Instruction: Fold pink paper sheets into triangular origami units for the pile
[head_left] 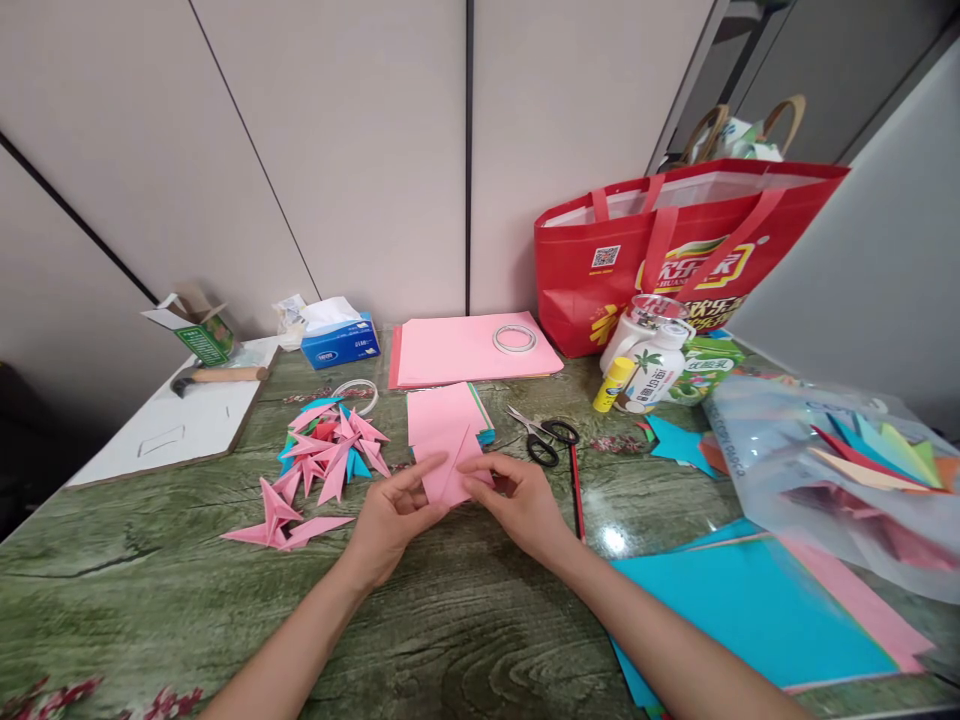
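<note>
A small pink sheet of paper (pixel 448 482) with a diagonal crease or folded edge is held between my two hands, just above the table. My left hand (pixel 397 510) pinches its left side between thumb and fingers. On the opposite side, my right hand (pixel 514 495) grips the right edge, fingers bent over it. Directly behind lies a stack of square paper (pixel 442 412), pink on top with blue and green layers below. To the left sits a pile of folded paper pieces (pixel 330 445), mostly pink with some blue and red.
Black-handled scissors (pixel 541 440), a red pencil (pixel 576 490) and a yellow glue stick (pixel 613 385) lie or stand to the right. Blue sheets (pixel 750 610) and a plastic bag (pixel 780 470) cover the right side. A hammer (pixel 217 375) rests on a white board (pixel 180 430). A red bag (pixel 577 270) stands behind.
</note>
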